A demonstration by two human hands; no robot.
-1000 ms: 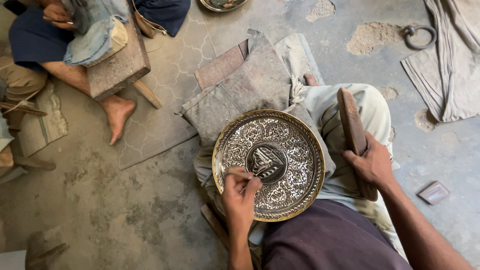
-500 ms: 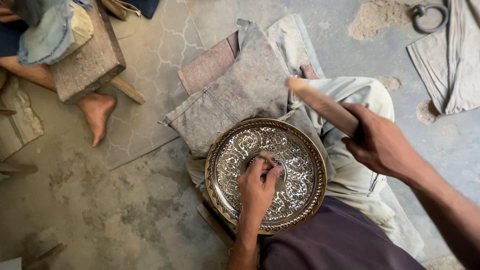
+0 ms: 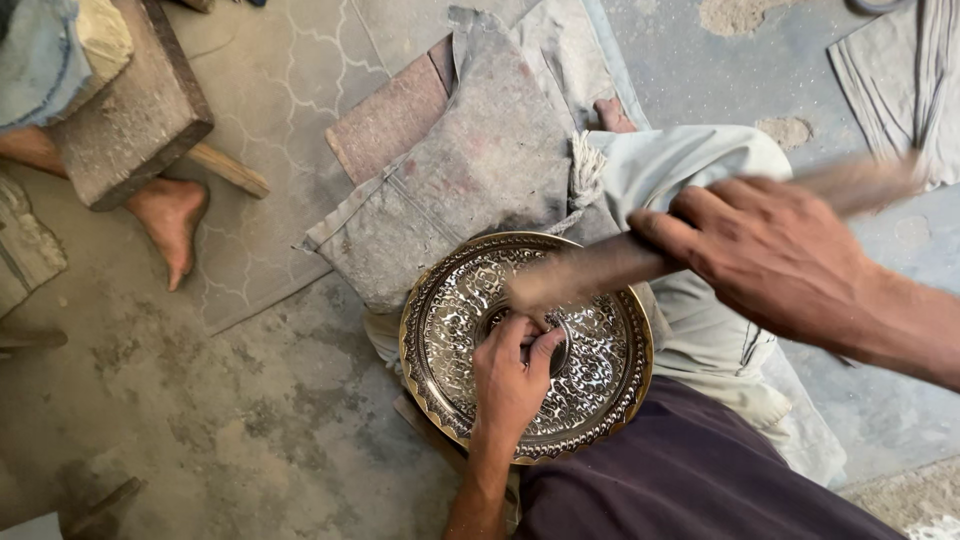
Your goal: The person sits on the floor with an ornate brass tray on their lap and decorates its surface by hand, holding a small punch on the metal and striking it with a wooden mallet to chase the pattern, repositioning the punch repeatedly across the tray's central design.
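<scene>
Just left hand (image 3: 510, 375) on engraved plate (image 3: 440, 330)

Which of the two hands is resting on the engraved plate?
The left hand, pinching something small at the plate centre; the right hand swings a blurred wooden stick above.

Dusty concrete floor (image 3: 200, 420)

A grey cloth pad (image 3: 470, 180) and reddish slab (image 3: 385, 125) lay on it, with a wooden block (image 3: 135, 115) and folded cloth (image 3: 895, 75) nearby.
</scene>
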